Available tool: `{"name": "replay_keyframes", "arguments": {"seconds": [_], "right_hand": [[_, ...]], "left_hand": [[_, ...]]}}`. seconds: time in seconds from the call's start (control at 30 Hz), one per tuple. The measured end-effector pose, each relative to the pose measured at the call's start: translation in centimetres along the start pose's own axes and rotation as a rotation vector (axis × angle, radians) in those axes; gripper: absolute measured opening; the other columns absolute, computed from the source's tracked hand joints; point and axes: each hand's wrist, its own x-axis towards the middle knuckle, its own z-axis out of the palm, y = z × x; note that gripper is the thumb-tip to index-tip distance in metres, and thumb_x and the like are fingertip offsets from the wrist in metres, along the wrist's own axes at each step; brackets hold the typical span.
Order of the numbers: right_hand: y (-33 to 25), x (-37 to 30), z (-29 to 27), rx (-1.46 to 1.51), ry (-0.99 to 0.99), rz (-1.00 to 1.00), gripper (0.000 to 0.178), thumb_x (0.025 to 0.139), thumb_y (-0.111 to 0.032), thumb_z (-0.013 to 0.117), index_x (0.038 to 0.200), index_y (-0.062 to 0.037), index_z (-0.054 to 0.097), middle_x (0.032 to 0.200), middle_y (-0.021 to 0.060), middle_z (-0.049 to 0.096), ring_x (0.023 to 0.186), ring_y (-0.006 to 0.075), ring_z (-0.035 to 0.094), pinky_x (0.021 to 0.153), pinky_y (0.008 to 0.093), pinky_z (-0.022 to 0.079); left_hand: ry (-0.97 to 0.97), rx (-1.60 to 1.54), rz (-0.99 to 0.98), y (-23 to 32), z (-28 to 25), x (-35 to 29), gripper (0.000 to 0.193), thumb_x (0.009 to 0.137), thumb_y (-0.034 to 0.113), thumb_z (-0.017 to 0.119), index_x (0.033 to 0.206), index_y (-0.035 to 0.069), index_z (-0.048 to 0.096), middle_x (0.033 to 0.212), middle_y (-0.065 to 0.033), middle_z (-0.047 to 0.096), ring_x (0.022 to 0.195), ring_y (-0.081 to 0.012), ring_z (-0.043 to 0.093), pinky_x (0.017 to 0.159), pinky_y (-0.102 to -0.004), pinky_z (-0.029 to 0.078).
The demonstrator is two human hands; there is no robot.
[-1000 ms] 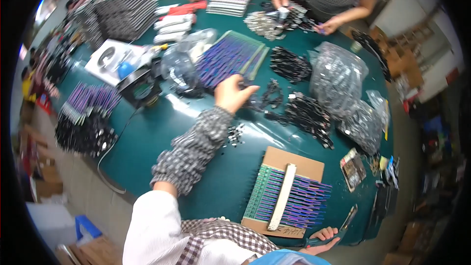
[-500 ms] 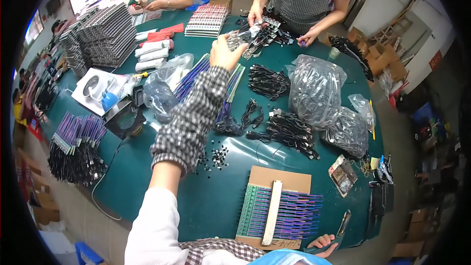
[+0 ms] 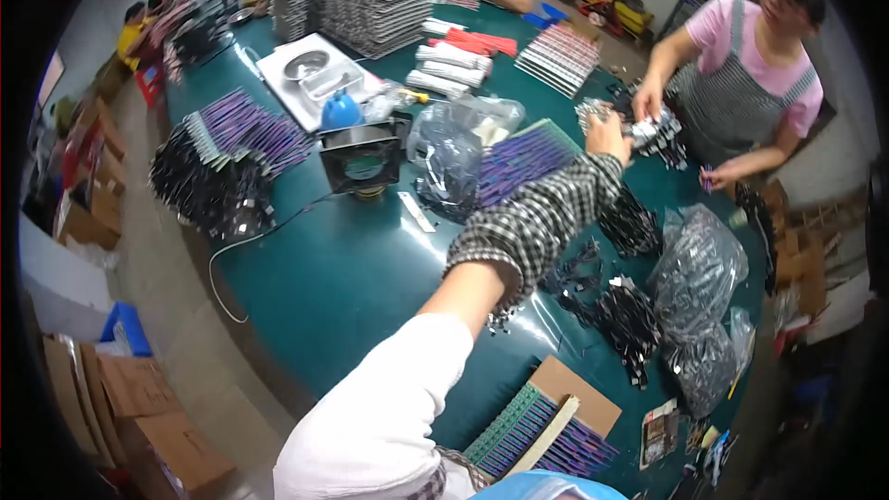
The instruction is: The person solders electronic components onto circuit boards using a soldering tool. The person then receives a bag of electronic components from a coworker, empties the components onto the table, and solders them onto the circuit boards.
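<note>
My left arm, in a white sleeve and a checked black-and-white oversleeve, stretches across the green table. At the far right, my left hand reaches the edge of a pile of dark cables with silvery ends. Its thumb stands apart from the fingers; motion blurs the fingertips. My right hand is out of view. Near me, a row of purple wires on green strips lies on a cardboard sheet, with a pale wooden bar across it. Purple-wired strips lie beyond my forearm.
A co-worker in a pink shirt handles the same pile. Dark cable bundles and bulky plastic bags lie at the right. A black fan-like box, a white tray and tall stacked panels stand leftward.
My view has swung left, so the table's things sit further right in it. My left hand stays at the pile. My right hand and the green-handled tool it held have left the view.
</note>
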Motion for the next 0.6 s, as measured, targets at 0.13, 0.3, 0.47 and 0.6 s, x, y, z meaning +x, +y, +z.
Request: {"name": "replay_keyframes", "arguments": {"seconds": [0.13,0.3,0.47,0.6], "right_hand": [[0.3,-0.1,0.9,-0.029,0.028,0.031,0.023,0.075,-0.025,0.060,0.084,-0.0102,0.045,0.069,-0.0017,0.043,0.062,0.0085,0.045,0.052,0.0172,0.039],[-0.8,-1.3,2.2,-0.111,0.068,0.004,0.022,0.074,-0.023,0.062,0.083,-0.0097,0.047,0.069,-0.0012,0.044,0.061,0.0093,0.046,0.052,0.0178,0.040],[-2.1,-1.2,0.4,-0.077,-0.008,0.063,0.020,0.074,-0.022,0.061,0.082,-0.0094,0.048,0.069,-0.0005,0.046,0.066,0.0098,0.048,0.056,0.0187,0.042],[-1.1,-2.7,1.5,0.169,0.019,0.201,0.028,0.072,-0.030,0.064,0.083,-0.0092,0.048,0.070,0.0019,0.046,0.067,0.0138,0.049,0.057,0.0211,0.043]], "left_hand": [[-0.061,-0.092,-0.028,-0.1,-2.9,-0.9,0.029,0.066,0.018,0.068,0.087,0.005,0.052,0.091,-0.0169,0.051,0.080,-0.0320,0.055,0.071,-0.0382,0.045],[-0.042,-0.290,0.090,0.1,-7.5,-5.1,0.025,0.067,0.020,0.066,0.080,0.003,0.053,0.074,-0.0143,0.058,0.071,-0.0292,0.057,0.064,-0.0355,0.044],[0.089,-0.516,0.040,-3.9,-16.4,-12.1,0.019,0.072,0.010,0.063,0.084,0.001,0.050,0.082,-0.0115,0.056,0.078,-0.0224,0.057,0.070,-0.0313,0.044],[0.200,-0.510,0.021,-9.8,-19.6,-15.5,0.018,0.074,0.008,0.062,0.086,0.000,0.050,0.091,-0.0123,0.057,0.083,-0.0210,0.056,0.076,-0.0300,0.044]]}}
